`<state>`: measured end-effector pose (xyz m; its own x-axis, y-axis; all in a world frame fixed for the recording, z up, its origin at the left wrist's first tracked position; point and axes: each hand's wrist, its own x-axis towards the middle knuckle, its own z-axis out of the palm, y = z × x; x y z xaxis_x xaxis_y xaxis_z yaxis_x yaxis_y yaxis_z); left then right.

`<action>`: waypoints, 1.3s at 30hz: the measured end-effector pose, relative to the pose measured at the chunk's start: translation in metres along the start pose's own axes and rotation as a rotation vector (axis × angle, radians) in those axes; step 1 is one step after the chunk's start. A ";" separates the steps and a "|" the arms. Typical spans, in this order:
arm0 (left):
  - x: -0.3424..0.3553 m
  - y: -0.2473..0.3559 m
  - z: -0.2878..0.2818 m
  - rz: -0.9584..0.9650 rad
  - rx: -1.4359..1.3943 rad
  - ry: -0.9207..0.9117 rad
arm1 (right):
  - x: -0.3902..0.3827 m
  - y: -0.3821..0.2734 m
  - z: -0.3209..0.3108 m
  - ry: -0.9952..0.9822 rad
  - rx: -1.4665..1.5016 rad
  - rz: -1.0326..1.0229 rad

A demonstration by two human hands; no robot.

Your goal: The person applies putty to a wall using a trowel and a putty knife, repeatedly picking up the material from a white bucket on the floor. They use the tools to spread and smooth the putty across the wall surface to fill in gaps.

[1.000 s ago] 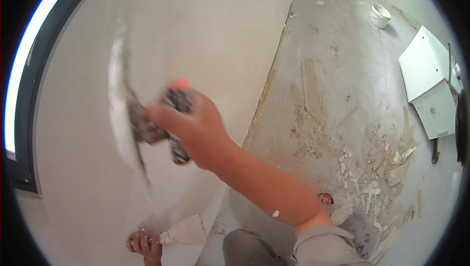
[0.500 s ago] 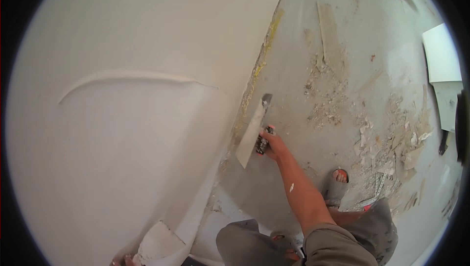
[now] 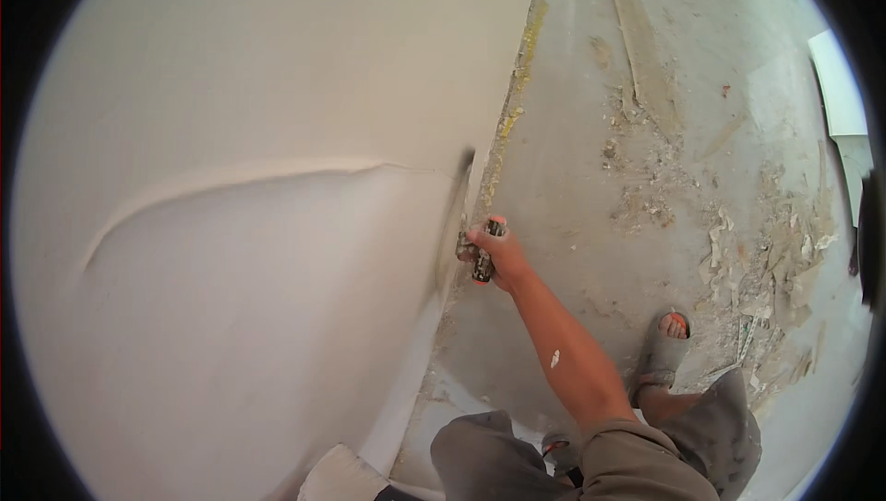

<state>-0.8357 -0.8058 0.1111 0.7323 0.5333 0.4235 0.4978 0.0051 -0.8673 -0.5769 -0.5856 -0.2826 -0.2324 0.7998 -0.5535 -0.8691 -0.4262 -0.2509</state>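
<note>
My right hand [image 3: 498, 252] is closed around the dark, speckled handle of a plastering trowel [image 3: 482, 267]. The trowel's long blade appears nearly edge-on, against the lower part of the pale wall [image 3: 277, 316], close to where wall and floor meet. Across the wall runs a curved raised ridge of wet plaster [image 3: 249, 172], its right end thinning out near the trowel. At the bottom edge, a broad flat piece coated in white plaster [image 3: 340, 475] is partly in frame. My left hand is out of sight.
Yellowish residue [image 3: 528, 44] lines the floor along the wall's foot. Plaster rubble and scraps [image 3: 771, 270] cover the floor to the right, with a flat strip [image 3: 641, 49] farther off. A white panel-like object [image 3: 842, 86] stands at the far right. My sandalled foot [image 3: 666, 344] is on the floor.
The trowel has moved from over the floor, blade face showing, leftward to the wall and turned edge-on. My left fingers, earlier at the bottom edge, have dropped out of view.
</note>
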 end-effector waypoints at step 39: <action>0.029 -0.017 0.000 -0.009 0.022 -0.159 | -0.098 0.152 -0.059 0.116 -0.043 0.198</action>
<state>-0.8229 -0.7904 0.1380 0.6441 0.6601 0.3864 0.4927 0.0283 -0.8697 -0.6611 -0.7535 -0.3137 -0.3427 0.6459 -0.6822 -0.7915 -0.5896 -0.1606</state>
